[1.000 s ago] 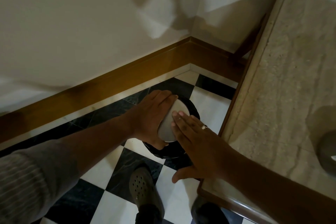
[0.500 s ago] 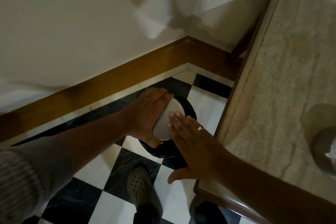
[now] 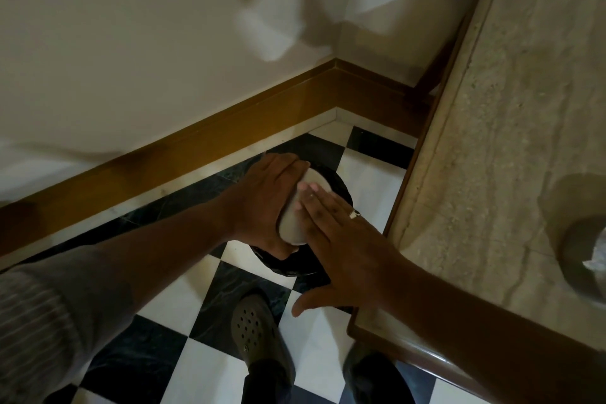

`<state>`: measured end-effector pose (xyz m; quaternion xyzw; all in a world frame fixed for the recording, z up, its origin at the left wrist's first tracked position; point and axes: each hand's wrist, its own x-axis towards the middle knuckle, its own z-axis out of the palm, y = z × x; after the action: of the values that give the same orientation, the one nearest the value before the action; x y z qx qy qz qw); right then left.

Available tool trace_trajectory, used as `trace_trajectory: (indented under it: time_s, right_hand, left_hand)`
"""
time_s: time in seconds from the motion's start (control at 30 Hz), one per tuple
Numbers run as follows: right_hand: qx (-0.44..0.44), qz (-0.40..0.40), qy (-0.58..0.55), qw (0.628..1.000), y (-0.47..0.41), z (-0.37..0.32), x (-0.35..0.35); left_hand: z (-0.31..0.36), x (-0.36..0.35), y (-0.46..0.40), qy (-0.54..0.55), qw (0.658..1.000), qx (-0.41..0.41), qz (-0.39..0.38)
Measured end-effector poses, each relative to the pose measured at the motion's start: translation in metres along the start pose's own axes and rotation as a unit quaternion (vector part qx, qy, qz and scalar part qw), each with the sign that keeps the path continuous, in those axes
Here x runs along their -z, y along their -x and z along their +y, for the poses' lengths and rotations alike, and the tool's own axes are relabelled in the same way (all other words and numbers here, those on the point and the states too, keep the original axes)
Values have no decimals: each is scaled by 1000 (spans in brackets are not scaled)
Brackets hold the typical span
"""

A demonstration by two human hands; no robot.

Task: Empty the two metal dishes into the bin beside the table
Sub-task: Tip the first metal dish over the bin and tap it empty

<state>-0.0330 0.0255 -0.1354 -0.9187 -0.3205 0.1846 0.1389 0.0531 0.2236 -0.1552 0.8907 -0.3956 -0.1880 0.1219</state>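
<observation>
My left hand grips a small metal dish, tipped on its side over the black bin on the floor. The flat fingers of my right hand rest against the dish's upturned bottom, thumb spread away below. Most of the bin's opening is hidden under both hands. A second metal dish stands on the stone table at the right edge, with something pale and crumpled in it.
The bin sits in a corner between the wall's wooden skirting and the table's left edge. On the black-and-white checkered floor, my two dark shoes stand just below the bin.
The view has drifted slightly left, so the second dish shows more at the right edge. Both hands stay on the tipped dish over the bin, with the right fingers shifted a little along it.
</observation>
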Motion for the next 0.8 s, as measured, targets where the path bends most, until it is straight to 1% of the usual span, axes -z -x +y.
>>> trace_trajectory:
  time_s: [0.07, 0.2, 0.27, 0.4, 0.5, 0.6, 0.7, 0.8]
  right_hand:
    - [-3, 11, 0, 1000, -2, -2, 3]
    - [5, -10, 2, 1000, 0, -3, -1]
    - [4, 1, 0, 1000, 2, -4, -1]
    - [1, -4, 14, 1000, 8, -6, -3]
    - [-11, 5, 14, 1000, 8, -7, -3]
    - [-37, -4, 30, 999, 7, -12, -3]
    - [-36, 18, 14, 999, 11, -16, -1]
    - [-30, 16, 22, 999, 12, -16, 0]
  left_hand:
    - [1, 0, 0, 16, 1000, -11, 19]
    - [2, -1, 1, -19, 1000, 1, 5]
    - [1, 1, 1, 1, 1000, 7, 9]
    - [2, -2, 2, -22, 1000, 6, -21]
    - [3, 0, 3, -20, 1000, 5, -7]
    - [2, 2, 2, -17, 1000, -9, -2]
    - [6, 5, 0, 0, 1000, -9, 24]
    - [5, 4, 0, -13, 1000, -24, 10]
